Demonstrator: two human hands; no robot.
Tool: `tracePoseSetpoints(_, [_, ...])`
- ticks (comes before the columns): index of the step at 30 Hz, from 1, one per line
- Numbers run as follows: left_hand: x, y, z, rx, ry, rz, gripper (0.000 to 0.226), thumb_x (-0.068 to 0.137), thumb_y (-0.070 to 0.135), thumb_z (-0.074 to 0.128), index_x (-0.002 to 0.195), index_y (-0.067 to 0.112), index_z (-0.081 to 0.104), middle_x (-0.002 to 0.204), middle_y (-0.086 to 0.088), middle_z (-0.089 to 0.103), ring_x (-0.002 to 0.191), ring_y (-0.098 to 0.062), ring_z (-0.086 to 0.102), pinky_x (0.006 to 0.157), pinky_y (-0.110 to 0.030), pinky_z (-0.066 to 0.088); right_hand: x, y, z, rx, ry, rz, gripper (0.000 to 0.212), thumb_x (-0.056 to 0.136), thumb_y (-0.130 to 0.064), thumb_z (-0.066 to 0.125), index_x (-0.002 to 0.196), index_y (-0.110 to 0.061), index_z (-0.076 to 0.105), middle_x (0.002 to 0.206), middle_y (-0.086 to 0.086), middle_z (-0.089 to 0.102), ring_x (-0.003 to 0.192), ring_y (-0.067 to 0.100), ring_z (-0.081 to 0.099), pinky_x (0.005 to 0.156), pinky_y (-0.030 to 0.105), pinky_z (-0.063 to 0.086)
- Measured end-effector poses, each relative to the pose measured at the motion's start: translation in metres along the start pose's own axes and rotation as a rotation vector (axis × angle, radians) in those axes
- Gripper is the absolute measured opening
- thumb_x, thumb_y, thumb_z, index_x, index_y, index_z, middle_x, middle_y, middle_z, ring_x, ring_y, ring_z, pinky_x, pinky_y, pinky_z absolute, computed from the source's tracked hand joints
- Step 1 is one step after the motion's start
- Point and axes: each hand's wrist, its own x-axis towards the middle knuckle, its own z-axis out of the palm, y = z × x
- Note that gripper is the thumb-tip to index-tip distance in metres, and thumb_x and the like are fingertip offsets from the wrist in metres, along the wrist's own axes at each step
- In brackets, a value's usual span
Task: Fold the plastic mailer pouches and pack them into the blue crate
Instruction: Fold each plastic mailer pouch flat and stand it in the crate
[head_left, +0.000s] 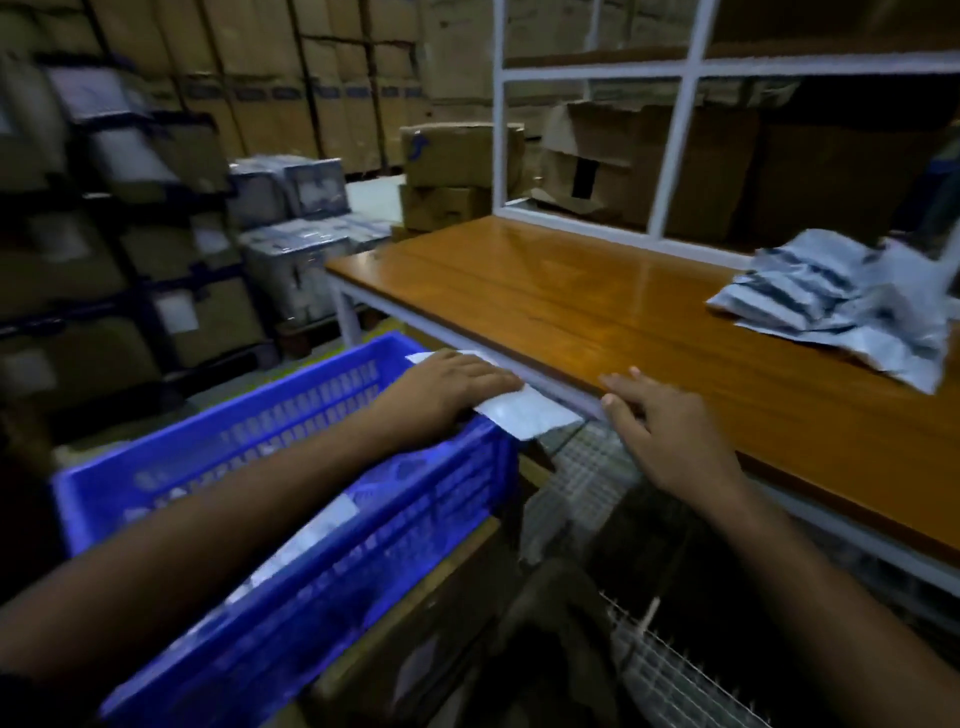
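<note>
Left hand (451, 387) lies palm down on a white pouch (524, 413), fingers straight and together, pressing it flat; no curl round it visible. The pouch sits on the far right corner of the blue crate (291, 525), partly over the rim and overhanging toward the table edge. Its long axis runs from the far left, where a white corner shows beyond the knuckles, to the near right, where the free end points out past the fingertips toward the right hand. Folded or single layer: cannot tell.

Right hand (670, 431) is just right of the pouch's free end, apart from it, holding nothing. Fingers are straight and loosely spread, tips at the near edge of the wooden table (597, 312).

Inside the crate, under the left forearm, pale flat pieces show through blur; likely more pouches, not certain.

Far right of both hands, well apart, a loose pile of grey pouches (841, 306) lies on the tabletop, crumpled, pointing several ways. Behind the table: white frame (675, 130) and cardboard boxes (457, 166).
</note>
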Motion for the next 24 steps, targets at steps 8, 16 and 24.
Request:
tracePoseSetpoints(8, [-0.111, -0.095, 0.008, 0.017, -0.314, -0.429, 0.042, 0.090, 0.021, 0.058, 0.131, 0.029, 0.065, 0.123, 0.005, 0.070, 0.113, -0.024, 0.063, 0.092, -0.042, 0.050, 0.061, -0.070, 0.125, 0.069, -0.344, -0.238, 0.042, 0.104, -0.038, 0.047, 0.143, -0.023, 0.054, 0.147, 0.000, 0.053, 0.143, 0.011, 0.038, 0.111, 0.036, 0.038])
tracePoseSetpoints(16, [-0.161, -0.109, 0.082, 0.152, -0.729, -0.418, 0.048, 0.095, 0.024, 0.058, 0.141, 0.038, 0.054, 0.135, 0.003, 0.063, 0.125, -0.022, 0.054, 0.097, -0.036, 0.038, 0.065, -0.089, 0.204, -0.314, -0.442, -0.430, 0.051, 0.108, -0.042, 0.023, 0.131, -0.021, 0.063, 0.136, 0.000, 0.063, 0.139, 0.013, 0.044, 0.118, 0.039, 0.026])
tracePoseSetpoints(24, [-0.169, -0.115, 0.097, 0.140, -1.156, -0.501, 0.078, 0.092, 0.017, 0.065, 0.155, 0.045, 0.028, 0.163, 0.007, 0.029, 0.152, -0.020, 0.023, 0.116, -0.044, 0.022, 0.063, -0.086, 0.212, -0.366, -0.373, -0.435, 0.063, 0.104, -0.046, 0.012, 0.112, -0.024, 0.071, 0.109, 0.000, 0.073, 0.113, 0.016, 0.062, 0.114, 0.038, 0.029])
